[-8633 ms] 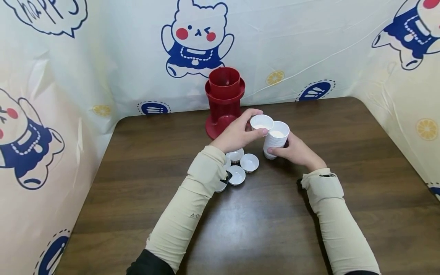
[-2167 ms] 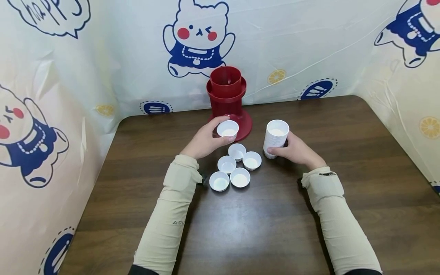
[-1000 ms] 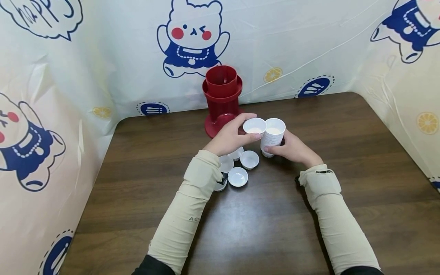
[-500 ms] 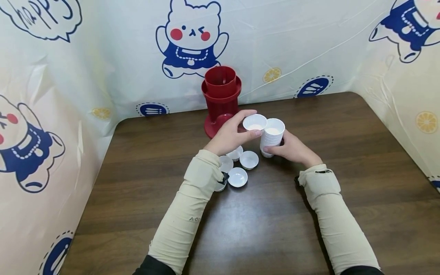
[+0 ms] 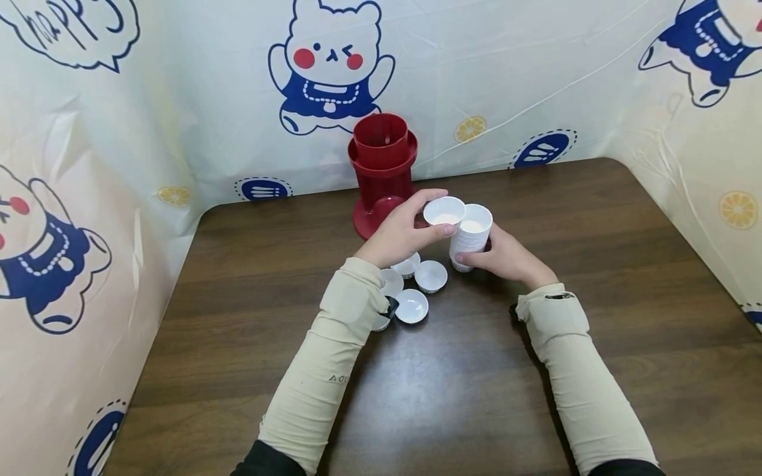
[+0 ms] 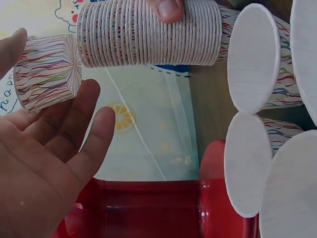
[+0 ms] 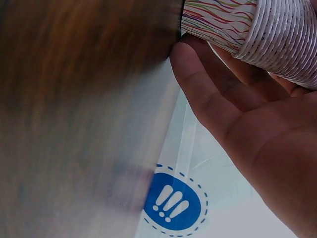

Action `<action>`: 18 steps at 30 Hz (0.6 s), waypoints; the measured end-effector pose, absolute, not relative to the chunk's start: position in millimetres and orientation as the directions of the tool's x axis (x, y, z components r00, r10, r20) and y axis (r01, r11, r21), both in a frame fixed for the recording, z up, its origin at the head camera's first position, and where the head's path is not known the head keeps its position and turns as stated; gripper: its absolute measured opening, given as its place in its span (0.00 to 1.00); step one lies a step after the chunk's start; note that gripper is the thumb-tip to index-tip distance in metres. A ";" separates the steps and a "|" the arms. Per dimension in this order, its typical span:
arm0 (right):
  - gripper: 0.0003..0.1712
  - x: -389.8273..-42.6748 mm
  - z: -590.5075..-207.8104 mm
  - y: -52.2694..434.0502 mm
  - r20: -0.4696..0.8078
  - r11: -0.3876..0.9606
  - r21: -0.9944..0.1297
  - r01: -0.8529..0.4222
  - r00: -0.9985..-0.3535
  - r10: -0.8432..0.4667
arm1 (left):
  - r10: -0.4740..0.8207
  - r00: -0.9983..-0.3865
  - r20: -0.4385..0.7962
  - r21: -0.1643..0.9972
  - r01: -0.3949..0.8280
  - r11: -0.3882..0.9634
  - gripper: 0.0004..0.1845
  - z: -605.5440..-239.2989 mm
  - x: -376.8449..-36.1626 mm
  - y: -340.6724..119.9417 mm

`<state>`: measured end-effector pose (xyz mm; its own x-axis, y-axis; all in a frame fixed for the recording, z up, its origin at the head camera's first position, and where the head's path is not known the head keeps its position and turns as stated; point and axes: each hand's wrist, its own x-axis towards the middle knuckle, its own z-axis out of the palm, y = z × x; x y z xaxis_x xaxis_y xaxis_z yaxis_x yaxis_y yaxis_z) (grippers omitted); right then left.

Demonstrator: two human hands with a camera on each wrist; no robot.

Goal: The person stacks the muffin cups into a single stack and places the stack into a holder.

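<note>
My left hand (image 5: pixel 401 228) pinches one white paper baking cup (image 5: pixel 444 211) between thumb and fingers, its mouth up. Coloured wavy stripes cover this baking cup (image 6: pixel 47 72) in the left wrist view. Close beside it on the right, a tall stack of nested baking cups (image 5: pixel 470 241) stands upright on the table. My right hand (image 5: pixel 512 258) grips the stack low down, thumb in front; the right wrist view has its fingers (image 7: pixel 208 99) along the striped base. Several baking cups (image 5: pixel 431 276) sit mouth up below my left hand, some partly hidden by my left forearm.
A red cylindrical stand with a round base (image 5: pixel 383 168) rises at the back of the wooden table (image 5: pixel 464 383), just behind my left hand. A printed curtain (image 5: pixel 506 66) hangs along the table's back and sides.
From in front of the red stand, my left hand has gone right to the stack, holding a baking cup there. That cup has risen slightly over the last second. My right hand keeps its grip.
</note>
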<state>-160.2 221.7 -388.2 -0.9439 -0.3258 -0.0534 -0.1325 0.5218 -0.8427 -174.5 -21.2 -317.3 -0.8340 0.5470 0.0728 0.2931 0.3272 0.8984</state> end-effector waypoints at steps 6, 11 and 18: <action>0.44 -160.6 -388.5 222.4 -0.060 0.528 -0.839 -0.131 -0.942 -0.330 | 0.555 -0.830 0.060 0.903 0.282 0.324 0.36 -315.3 -174.0 -17.3; 0.45 -160.4 -387.7 222.3 -0.062 0.532 -0.836 -0.133 -0.941 -0.333 | 0.556 -0.829 0.058 0.909 0.274 0.314 0.36 -315.4 -174.2 -14.3; 0.44 -160.3 -388.2 223.0 -0.056 0.529 -0.837 -0.138 -0.941 -0.335 | 0.557 -0.825 0.095 0.908 0.301 0.291 0.34 -316.8 -174.2 -7.8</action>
<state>-160.3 223.0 -388.2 -0.9405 -0.3350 -0.0565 -0.1382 0.5291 -0.8373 -174.2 -7.8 -316.8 -0.8252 0.5569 0.0950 0.3008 0.2909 0.9082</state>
